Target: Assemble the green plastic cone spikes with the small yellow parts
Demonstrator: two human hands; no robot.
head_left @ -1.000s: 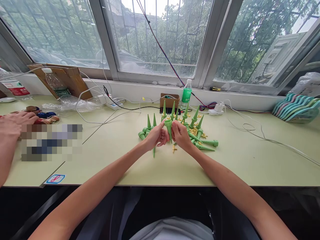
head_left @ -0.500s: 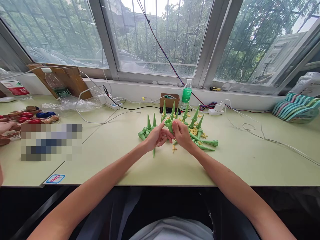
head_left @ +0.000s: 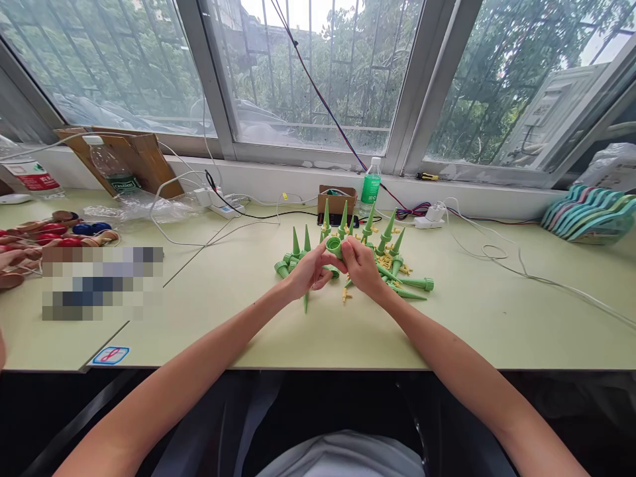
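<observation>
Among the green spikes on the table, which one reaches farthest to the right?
The lying spike with its wide end rightward. The neighbour spike just in front also lies down, but its pointed tip faces right and ends sooner.

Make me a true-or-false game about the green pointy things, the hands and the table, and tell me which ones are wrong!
1. The left hand and right hand are both on one green cone. True.
2. The held cone's round opening faces down. False: it faces up toward the camera.
3. Yellow pieces lie among the other green cones. True.
4. Every other cone lies flat. False: several stand with their tips up.
5. The green-labelled bottle stands beside a small cardboard box. True.
</observation>
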